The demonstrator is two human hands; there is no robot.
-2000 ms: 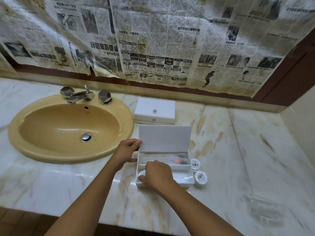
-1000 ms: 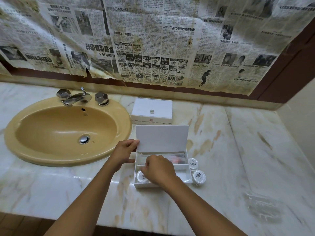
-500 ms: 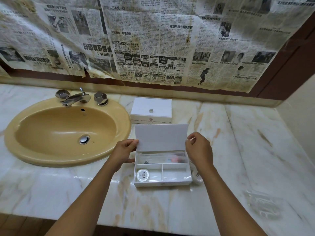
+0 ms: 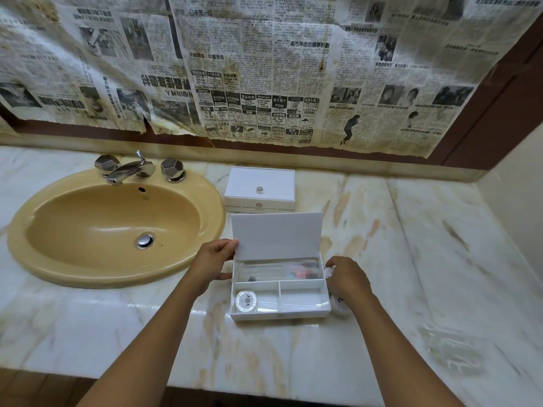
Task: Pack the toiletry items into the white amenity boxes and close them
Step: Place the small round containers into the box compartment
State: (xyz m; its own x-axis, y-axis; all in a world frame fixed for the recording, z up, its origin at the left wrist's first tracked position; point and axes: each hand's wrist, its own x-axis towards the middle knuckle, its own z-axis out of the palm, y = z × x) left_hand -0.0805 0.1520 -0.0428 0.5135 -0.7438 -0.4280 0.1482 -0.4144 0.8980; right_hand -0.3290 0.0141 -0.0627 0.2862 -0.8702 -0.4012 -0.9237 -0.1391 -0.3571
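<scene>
The open amenity box (image 4: 280, 292) is placed on the marble counter (image 4: 411, 259), just right of the sink (image 4: 117, 227), with its lid (image 4: 277, 236) raised upright. Three compartments are seen: a long rear one, where clear wrapped items (image 4: 276, 270) are laid, and two front ones. A round puck (image 4: 246, 301) is set in the front left compartment; the front right one holds nothing. The packing step is judged to be in hand, not the closing.

The lid's left edge is pinched by the left hand (image 4: 211, 262), so the box is kept open. The right hand (image 4: 346, 279) is curled over a small round item (image 4: 328, 273) just beside the box's right wall; a firm grasp cannot be confirmed. A second puck (image 4: 339, 304) is partly hidden under the wrist. For the next move, this item should be lifted over the wall and lowered into the free compartment.

A closed box (image 4: 260, 189) is standing behind, near the wall.
</scene>
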